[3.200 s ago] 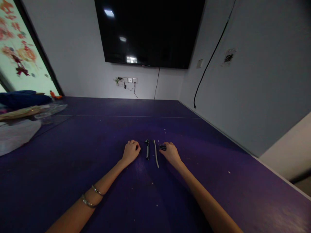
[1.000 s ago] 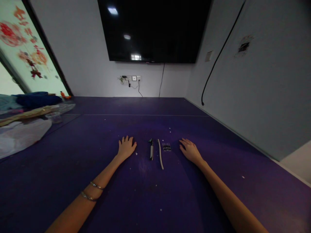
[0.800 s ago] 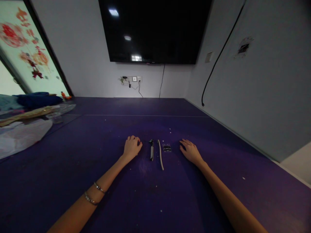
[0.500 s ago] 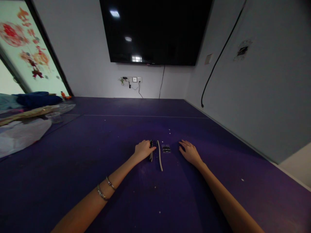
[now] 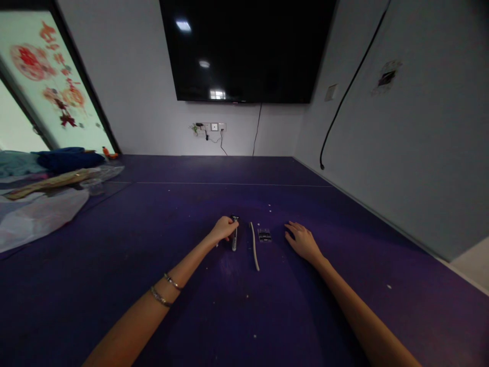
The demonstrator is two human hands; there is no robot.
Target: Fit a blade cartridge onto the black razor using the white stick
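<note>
My left hand [image 5: 224,228] is closed, with thumb and fingers on a razor [image 5: 234,239] that has a dark T-shaped head at its far end and a silvery handle pointing toward me. Just right of it lies a thin, slightly bent off-white stick [image 5: 254,250], dark at its far tip; its kind is unclear. A small clear case [image 5: 264,235] with dark pieces inside sits beside the stick. To the right of the case, my right hand [image 5: 303,240] rests palm down on the purple surface, fingers stretched out and holding nothing.
The wide purple surface [image 5: 183,306] carries a few white specks. Plastic bags [image 5: 42,214] and folded blue cloth [image 5: 71,160] are piled at the far left. A television [image 5: 248,51] hangs on the wall ahead, and a black cable [image 5: 349,86] dangles at the right.
My left hand has moved slightly left and turned, so the razor now shows more plainly and lies farther from the off-white stick. My right hand stays in place.
</note>
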